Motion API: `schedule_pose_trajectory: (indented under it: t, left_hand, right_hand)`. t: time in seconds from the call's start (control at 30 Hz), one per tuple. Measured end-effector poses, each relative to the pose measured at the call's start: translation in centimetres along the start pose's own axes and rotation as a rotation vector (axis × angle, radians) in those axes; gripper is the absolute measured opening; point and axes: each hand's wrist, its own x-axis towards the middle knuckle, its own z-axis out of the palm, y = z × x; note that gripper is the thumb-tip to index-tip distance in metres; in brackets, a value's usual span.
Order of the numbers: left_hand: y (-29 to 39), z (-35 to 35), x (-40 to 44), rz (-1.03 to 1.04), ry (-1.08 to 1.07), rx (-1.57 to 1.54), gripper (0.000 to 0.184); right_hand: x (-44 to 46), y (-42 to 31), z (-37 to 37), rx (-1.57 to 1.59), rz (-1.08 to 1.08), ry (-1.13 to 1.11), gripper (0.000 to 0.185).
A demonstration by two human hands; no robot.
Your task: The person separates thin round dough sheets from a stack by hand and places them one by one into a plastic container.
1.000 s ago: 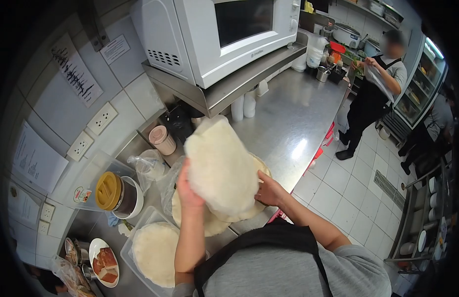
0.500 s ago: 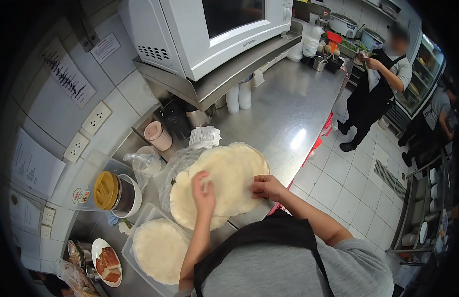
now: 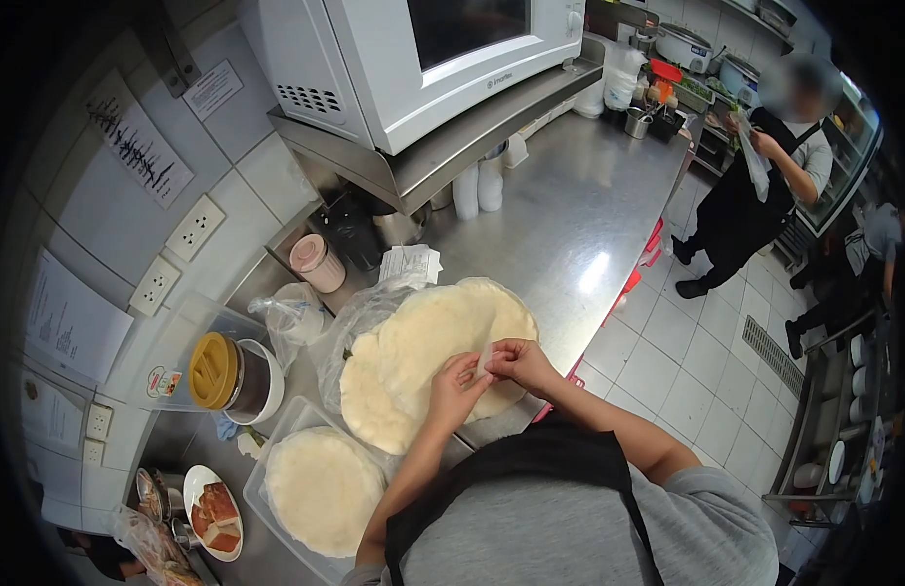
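Large, thin, pale round dough sheets (image 3: 413, 342) lie overlapping on the steel counter, partly over a clear plastic bag (image 3: 340, 332). My left hand (image 3: 460, 389) and my right hand (image 3: 521, 366) meet above the near right part of the sheets. Between their fingertips stands a thin, whitish, see-through edge (image 3: 486, 357), seemingly of one sheet; how much of it is lifted I cannot tell. The right thumb and fingers pinch it, and the left fingers close against it from the other side. More round sheets (image 3: 326, 488) sit in a clear plastic tub (image 3: 262, 493) beside my left forearm.
A microwave (image 3: 452, 83) stands on a steel shelf over the counter (image 3: 560, 215). At left are a yellow-lidded jar (image 3: 212, 374), a pink canister (image 3: 317, 262) and a white plate (image 3: 194, 479) with reddish-brown food. A co-worker (image 3: 755, 186) holds a plastic bag across the aisle.
My left hand has moved right and closed beside my right hand, which has shifted slightly; a thin edge now shows between them. The co-worker has raised a clear bag. The view has shifted slightly.
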Motion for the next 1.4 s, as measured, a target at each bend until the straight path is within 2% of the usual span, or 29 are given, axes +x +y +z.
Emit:
schedule_pose_trajectory:
  t: [0.13, 0.23, 0.33, 0.6, 0.67, 0.73, 0.77, 0.8, 0.83, 0.97, 1.03, 1.23, 1.4]
  left_hand:
    - [-0.7, -0.1, 0.5, -0.003, 0.066, -0.167, 0.024]
    - [-0.9, -0.7, 0.8, 0.074, 0.163, 0.086, 0.017]
    - [0.3, -0.4, 0.7, 0.117, 0.23, 0.192, 0.013]
    - [-1.2, -0.7, 1.4, 0.089, 0.311, 0.208, 0.009]
    - [-2.0, -0.9, 1.2, 0.063, 0.272, 0.224, 0.011]
    - [-1.2, -1.2, 1.4, 0.066, 0.175, 0.292, 0.017]
    - [-0.5, -1.1, 1.5, 0.007, 0.126, 0.305, 0.024]
    - [0.5, -1.2, 1.5, -0.045, 0.067, 0.324, 0.032]
    - [1.9, -1.5, 1.8, -0.078, -0.052, 0.457, 0.033]
    - [2.0, -2.2, 2.5, -0.078, -0.134, 0.333, 0.035]
    - [1.1, -2.3, 2.5, -0.016, -0.108, 0.378, 0.036]
    - [3.1, -2.1, 1.9, 0.201, 0.0, 0.587, 0.036]
    - [2.6, -2.6, 1.3, 0.225, 0.078, 0.629, 0.036]
  right_hand:
    - [0.4, -0.3, 0.4, -0.064, -0.037, -0.001, 0.024]
    - [0.4, -0.5, 0.5, -0.136, -0.062, -0.005, 0.025]
    - [0.2, -0.9, 0.9, -0.161, -0.087, 0.006, 0.026]
    - [0.5, -0.5, 1.5, -0.1, -0.169, 0.063, 0.03]
    - [0.8, 0.3, 1.0, -0.125, -0.201, 0.046, 0.03]
    - [1.5, 1.3, 0.7, -0.409, -0.319, 0.07, 0.031]
    - [0.8, 0.2, 1.5, -0.561, -0.292, 0.143, 0.03]
    - [0.7, 0.1, 1.5, -0.458, -0.338, 0.078, 0.031]
    - [0.3, -0.7, 1.8, -0.585, -0.42, 0.086, 0.032]
    - [-0.1, -1.8, 1.9, -0.428, -0.401, 0.064, 0.026]
    - [-0.2, -2.0, 1.9, -0.363, -0.37, 0.084, 0.024]
    - [-1.0, -2.7, 2.2, -0.514, -0.375, 0.079, 0.004]
    - [-1.4, -1.9, 2.4, -0.698, -0.514, 0.154, 0.018]
